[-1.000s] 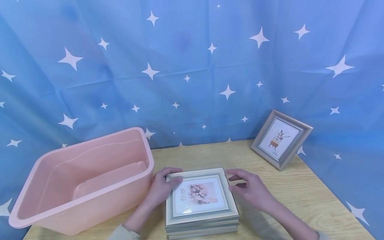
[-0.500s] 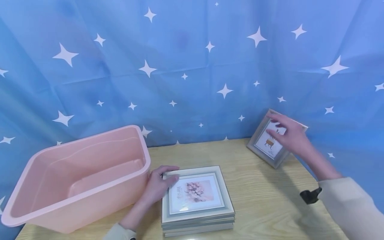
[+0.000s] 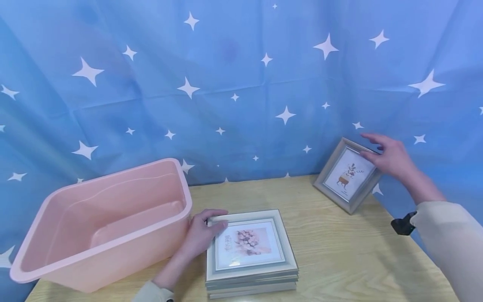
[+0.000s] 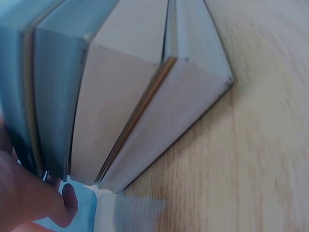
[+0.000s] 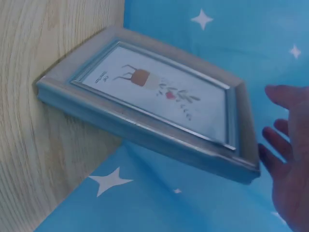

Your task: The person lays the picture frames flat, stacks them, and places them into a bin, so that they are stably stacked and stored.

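Spreading across the whole far side, a starry blue curtain (image 3: 241, 88) backs the wood-grain tabletop (image 3: 332, 247) in front of us. On the left we have the big pink tub (image 3: 124, 256), and just right of it, on the near side, the stack of frames (image 3: 253, 253), flower picture uppermost. Smaller than the stack, the lone frame (image 3: 345, 172) leans back, tilted, at the far right of the tabletop. Our left hand (image 3: 203, 233) grasps the stack's far left corner, thumb on top, just as it did a second ago. What has changed is our right hand (image 3: 394, 157): it has gone from the stack's right side out to the lone frame's upper right edge. Its fingers are loosely spread and grasp nothing; we cannot tell whether the tips touch. We judge that the work has shifted to reaching for this frame, not yet taken up.
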Demonstrator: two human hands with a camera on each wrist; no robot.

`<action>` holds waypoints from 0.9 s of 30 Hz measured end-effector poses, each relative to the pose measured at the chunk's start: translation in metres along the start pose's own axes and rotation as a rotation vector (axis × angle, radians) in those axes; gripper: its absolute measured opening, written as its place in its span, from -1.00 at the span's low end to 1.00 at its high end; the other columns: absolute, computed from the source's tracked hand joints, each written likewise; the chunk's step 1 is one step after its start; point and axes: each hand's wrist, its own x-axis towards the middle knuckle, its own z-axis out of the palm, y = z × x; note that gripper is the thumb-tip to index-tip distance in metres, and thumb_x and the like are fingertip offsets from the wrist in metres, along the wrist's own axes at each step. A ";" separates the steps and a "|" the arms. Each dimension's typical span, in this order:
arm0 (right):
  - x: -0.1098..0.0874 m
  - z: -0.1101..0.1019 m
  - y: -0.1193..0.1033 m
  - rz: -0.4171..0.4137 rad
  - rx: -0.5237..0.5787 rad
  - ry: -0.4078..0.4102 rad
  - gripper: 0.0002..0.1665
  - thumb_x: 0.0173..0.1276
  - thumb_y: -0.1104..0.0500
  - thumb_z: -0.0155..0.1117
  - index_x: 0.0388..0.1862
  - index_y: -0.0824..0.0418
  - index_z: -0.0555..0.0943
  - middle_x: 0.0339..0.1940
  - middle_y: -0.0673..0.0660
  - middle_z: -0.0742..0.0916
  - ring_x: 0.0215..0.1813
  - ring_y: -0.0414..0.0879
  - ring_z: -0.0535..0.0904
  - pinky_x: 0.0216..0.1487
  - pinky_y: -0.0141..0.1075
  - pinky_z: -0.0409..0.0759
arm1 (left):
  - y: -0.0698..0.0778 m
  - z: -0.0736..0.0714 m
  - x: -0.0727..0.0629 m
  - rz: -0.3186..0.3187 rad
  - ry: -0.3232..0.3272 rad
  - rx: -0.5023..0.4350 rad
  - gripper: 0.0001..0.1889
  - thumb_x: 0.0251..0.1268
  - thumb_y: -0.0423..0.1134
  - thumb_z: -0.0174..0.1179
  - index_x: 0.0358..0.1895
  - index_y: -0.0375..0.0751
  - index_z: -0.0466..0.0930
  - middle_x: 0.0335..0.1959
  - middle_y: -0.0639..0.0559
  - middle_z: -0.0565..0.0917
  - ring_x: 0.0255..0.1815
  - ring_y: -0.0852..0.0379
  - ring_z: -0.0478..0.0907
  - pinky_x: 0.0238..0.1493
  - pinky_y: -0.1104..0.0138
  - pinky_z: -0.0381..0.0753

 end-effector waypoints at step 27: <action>-0.009 0.018 0.018 -0.013 -0.099 0.015 -0.53 0.58 0.25 0.13 0.40 0.38 0.48 0.06 0.65 0.59 -0.41 0.18 0.50 -0.50 -0.13 0.40 | 0.001 0.000 0.000 -0.019 -0.001 -0.013 -0.71 0.32 -0.26 0.39 0.09 0.02 0.76 0.24 -0.08 0.64 0.42 -0.22 0.40 0.45 -0.23 0.19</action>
